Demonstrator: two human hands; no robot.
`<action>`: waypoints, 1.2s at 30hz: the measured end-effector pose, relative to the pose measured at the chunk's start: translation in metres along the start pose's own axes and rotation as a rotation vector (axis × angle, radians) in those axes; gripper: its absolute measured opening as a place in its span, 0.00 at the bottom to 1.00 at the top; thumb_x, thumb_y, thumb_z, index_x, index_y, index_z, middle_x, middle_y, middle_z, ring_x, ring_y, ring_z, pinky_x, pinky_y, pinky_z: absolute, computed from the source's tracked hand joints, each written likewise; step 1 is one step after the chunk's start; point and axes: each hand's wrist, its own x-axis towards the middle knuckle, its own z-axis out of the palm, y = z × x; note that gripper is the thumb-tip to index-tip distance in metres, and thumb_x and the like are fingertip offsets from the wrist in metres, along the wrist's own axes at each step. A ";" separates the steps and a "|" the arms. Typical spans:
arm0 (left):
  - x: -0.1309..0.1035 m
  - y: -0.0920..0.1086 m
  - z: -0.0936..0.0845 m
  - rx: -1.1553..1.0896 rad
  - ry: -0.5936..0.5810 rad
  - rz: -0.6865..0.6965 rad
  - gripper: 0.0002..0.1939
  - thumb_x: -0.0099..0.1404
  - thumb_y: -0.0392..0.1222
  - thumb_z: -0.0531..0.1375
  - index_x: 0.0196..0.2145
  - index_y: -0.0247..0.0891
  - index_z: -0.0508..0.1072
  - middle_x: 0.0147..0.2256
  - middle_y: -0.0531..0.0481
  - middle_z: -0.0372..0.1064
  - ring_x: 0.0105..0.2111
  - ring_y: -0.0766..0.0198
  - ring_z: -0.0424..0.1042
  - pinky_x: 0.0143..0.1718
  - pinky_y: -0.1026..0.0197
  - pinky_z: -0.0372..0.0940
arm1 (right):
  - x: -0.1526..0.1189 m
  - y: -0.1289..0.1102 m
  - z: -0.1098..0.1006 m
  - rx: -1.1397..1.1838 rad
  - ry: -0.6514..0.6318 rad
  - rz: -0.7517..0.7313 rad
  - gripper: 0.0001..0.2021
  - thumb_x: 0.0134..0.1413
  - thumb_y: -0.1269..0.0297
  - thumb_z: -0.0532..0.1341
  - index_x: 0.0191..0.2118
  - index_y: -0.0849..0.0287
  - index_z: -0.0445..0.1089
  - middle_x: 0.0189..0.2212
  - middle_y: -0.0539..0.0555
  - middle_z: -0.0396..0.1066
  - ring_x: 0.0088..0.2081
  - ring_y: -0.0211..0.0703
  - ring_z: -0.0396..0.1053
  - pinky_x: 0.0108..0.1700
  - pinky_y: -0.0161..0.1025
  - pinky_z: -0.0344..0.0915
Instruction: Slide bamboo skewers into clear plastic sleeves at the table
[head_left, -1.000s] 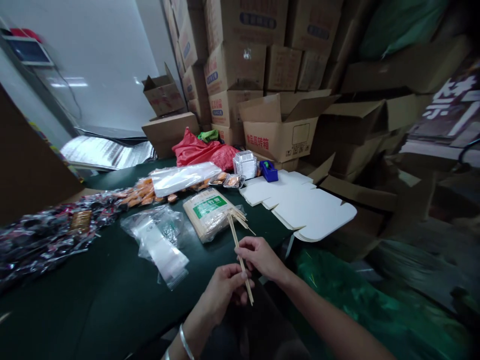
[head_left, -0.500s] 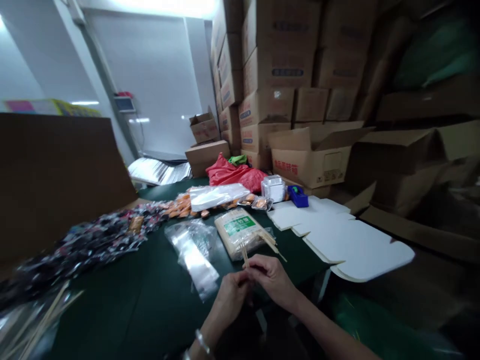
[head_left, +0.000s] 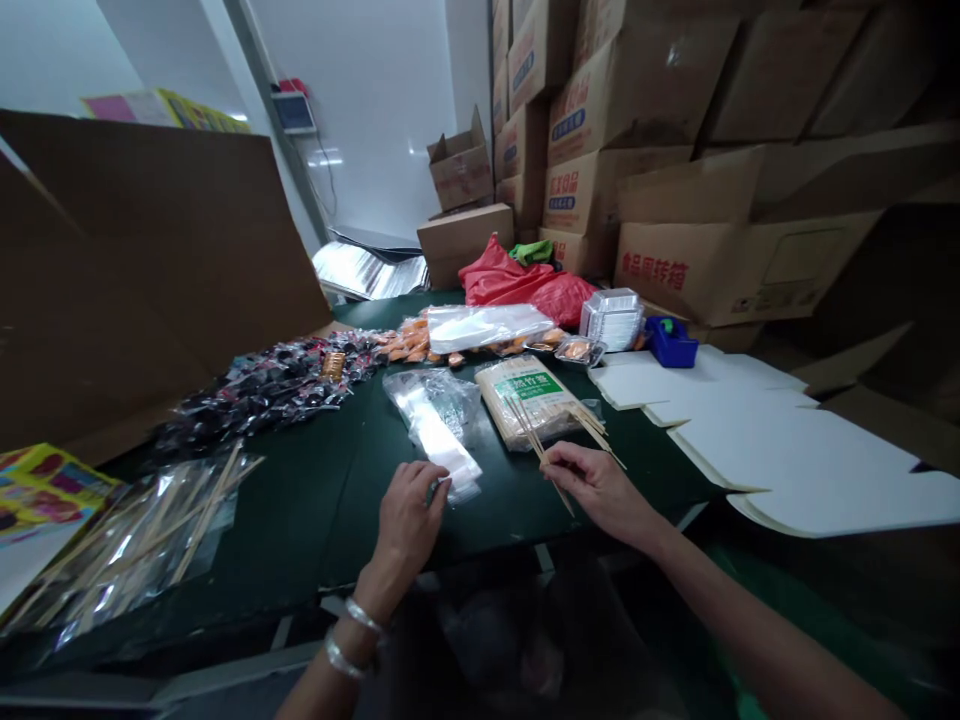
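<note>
My right hand [head_left: 600, 487] pinches a few thin bamboo skewers [head_left: 534, 440], which slant up in front of the skewer pack. The pack of bamboo skewers [head_left: 517, 395] has a green label and lies on the dark green table, with loose skewers [head_left: 596, 428] sticking out at its right. My left hand [head_left: 410, 508] is at the near end of a stack of clear plastic sleeves [head_left: 442, 440]. Its thumb and forefinger are curved and slightly apart, with nothing visible between them. Whether the fingertips touch the sleeves I cannot tell.
Bagged skewers [head_left: 150, 535] lie at the left, below a heap of small dark wrapped packets [head_left: 277, 385]. Orange packets [head_left: 409, 340], a red bag [head_left: 499, 275], clear tubs [head_left: 611, 318] and a blue tape dispenser [head_left: 670, 342] line the back. White card sheets [head_left: 810, 435] cover the right.
My hands were together around the skewers and are now apart. The left hand has let go and moved left toward the sleeves; the right keeps the skewers. The view has shifted.
</note>
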 end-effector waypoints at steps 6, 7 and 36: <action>-0.032 -0.006 0.002 0.257 -0.186 0.203 0.19 0.60 0.42 0.61 0.49 0.36 0.70 0.53 0.41 0.66 0.52 0.46 0.60 0.49 0.43 0.60 | -0.007 -0.004 -0.001 -0.033 -0.121 0.116 0.10 0.61 0.63 0.51 0.31 0.58 0.65 0.26 0.48 0.69 0.25 0.35 0.65 0.28 0.32 0.59; -0.036 -0.007 0.002 0.266 -0.217 0.208 0.18 0.60 0.42 0.61 0.48 0.36 0.70 0.53 0.41 0.66 0.53 0.45 0.59 0.50 0.42 0.59 | -0.008 -0.003 0.000 -0.018 -0.157 0.132 0.09 0.61 0.63 0.51 0.31 0.57 0.64 0.26 0.48 0.70 0.23 0.35 0.65 0.27 0.32 0.59; -0.067 -0.013 -0.005 0.264 -0.183 0.278 0.20 0.62 0.41 0.59 0.51 0.34 0.68 0.47 0.41 0.70 0.48 0.49 0.61 0.50 0.44 0.57 | -0.003 0.011 0.033 -0.853 -0.444 -0.282 0.20 0.58 0.74 0.53 0.54 0.54 0.66 0.28 0.54 0.70 0.25 0.40 0.66 0.25 0.35 0.48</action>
